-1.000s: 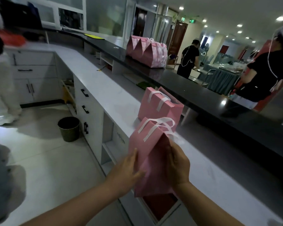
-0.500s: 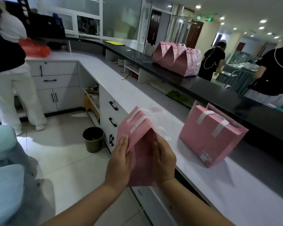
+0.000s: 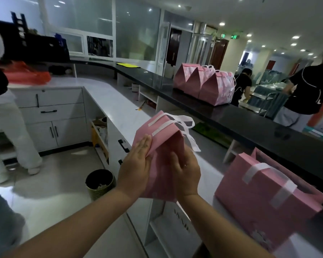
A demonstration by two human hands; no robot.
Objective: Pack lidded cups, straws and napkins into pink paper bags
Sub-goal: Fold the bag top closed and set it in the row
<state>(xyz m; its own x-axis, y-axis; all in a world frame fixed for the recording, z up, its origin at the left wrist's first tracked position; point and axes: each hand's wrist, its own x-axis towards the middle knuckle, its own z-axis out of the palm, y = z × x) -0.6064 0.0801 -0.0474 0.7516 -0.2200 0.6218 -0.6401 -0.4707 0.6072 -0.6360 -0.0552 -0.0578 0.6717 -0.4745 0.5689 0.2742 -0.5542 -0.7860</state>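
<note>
Between my two hands I hold a pink paper bag [image 3: 162,136] with white ribbon handles, upright in the air over the front edge of the white counter [image 3: 116,103]. My left hand [image 3: 136,168] presses flat against its left face, fingers straight. The bag's right folded side is under the fingers of my right hand [image 3: 187,172]. A second pink bag [image 3: 259,198] stands open on the counter to the right, apart from both hands. No cups, straws or napkins are in sight.
Three pink bags [image 3: 209,84] stand on the raised black ledge [image 3: 250,123] behind. A dark bin [image 3: 100,183] sits on the floor by the cabinets. A person in white trousers [image 3: 11,127] stands at the left, and others in black [image 3: 306,94] work beyond the ledge.
The held bag has come away from the second bag and now sits to its left, nearer me. Both hands stay on its sides, and my view has swung left.
</note>
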